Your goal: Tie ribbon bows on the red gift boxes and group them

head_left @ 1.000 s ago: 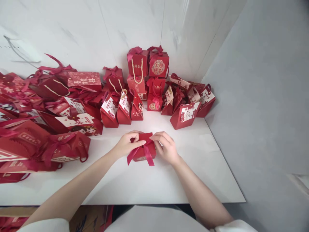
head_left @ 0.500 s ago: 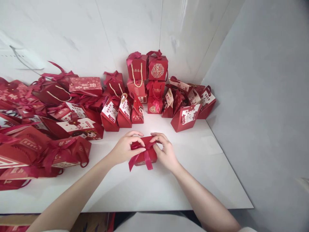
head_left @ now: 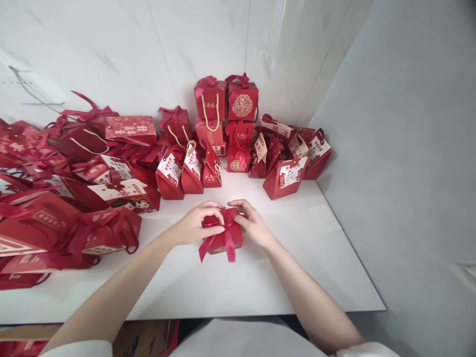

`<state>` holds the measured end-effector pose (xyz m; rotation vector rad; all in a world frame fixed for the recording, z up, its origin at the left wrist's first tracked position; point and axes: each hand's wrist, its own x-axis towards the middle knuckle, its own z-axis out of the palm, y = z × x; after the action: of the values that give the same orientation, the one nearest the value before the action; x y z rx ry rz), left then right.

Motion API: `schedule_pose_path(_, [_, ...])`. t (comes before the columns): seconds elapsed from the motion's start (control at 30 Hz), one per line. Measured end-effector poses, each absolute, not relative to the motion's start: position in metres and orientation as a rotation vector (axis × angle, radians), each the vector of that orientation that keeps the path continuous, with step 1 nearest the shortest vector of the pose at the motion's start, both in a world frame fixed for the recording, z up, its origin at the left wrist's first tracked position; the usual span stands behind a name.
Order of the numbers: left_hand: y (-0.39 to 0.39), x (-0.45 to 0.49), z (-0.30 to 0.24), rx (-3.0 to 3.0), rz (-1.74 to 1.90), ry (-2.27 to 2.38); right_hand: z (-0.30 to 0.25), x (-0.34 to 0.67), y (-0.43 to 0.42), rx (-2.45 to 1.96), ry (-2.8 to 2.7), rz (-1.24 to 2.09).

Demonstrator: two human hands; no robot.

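A small red gift box [head_left: 235,240] sits on the white table in front of me. A dark pink ribbon [head_left: 229,241] is tied in a bow across its top, its two tails hanging over the near side. My left hand [head_left: 203,223] is at the left loop of the bow, thumb and fingers curled together on the ribbon. From the other side my right hand [head_left: 253,224] holds the bow's right part, its thumb and fingertips partly hidden. The far side of the box is covered by the fingers.
Red gift boxes [head_left: 107,229] with ribbons are piled along the left. Stacked boxes [head_left: 243,106] stand against the marbled wall, with tented boxes [head_left: 284,181] beside them. The white table [head_left: 316,277] ends at a grey wall on the right. Below its front edge is a cardboard box [head_left: 139,337].
My right fingers have shifted slightly left over the ribbon, and the bow lies a little differently. The left hand stays almost in place. The camera view has moved slightly.
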<state>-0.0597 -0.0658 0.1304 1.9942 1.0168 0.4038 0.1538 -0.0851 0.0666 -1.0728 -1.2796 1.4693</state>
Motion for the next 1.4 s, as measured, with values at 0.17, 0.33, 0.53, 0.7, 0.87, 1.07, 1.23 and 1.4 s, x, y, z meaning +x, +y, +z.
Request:
schedule_pose_path(0.17, [-0.058, -0.089, 0.145, 1.84, 0.435, 0.929, 0.072, 0.177, -0.088, -0.96, -1.244, 1.091])
schedule_pose_path(0.33, [-0.056, -0.094, 0.137, 1.991, 0.352, 0.931, 0.089, 0.165, -0.113, -0.919, -1.658, 0.565])
schedule_pose_path(0.53, [-0.059, -0.085, 0.13, 1.756, 0.526, 0.948, 0.082, 0.124, -0.132, -0.865, -2.124, 0.201])
schedule_pose_path(0.7, [-0.059, -0.08, 0.127, 1.551, 0.605, 1.0, 0.086, 0.138, -0.127, -0.718, -2.153, 0.283])
schedule_pose_path(0.87, [-0.051, -0.08, 0.109, 1.434, 0.641, 0.977, 0.103, 0.175, -0.114, -0.703, -2.24, 0.675])
schedule_pose_path(1.07, [-0.045, -0.088, 0.104, 1.407, 0.562, 0.943, 0.105, 0.185, -0.11, -0.745, -2.23, 0.957])
schedule_pose_path(1.23, [-0.044, -0.093, 0.11, 1.532, 0.458, 0.822, 0.106, 0.184, -0.112, -0.801, -2.211, 1.026])
schedule_pose_path(1.4, [-0.043, -0.096, 0.108, 1.535, 0.497, 0.763, 0.107, 0.185, -0.111, -0.779, -2.257, 0.999])
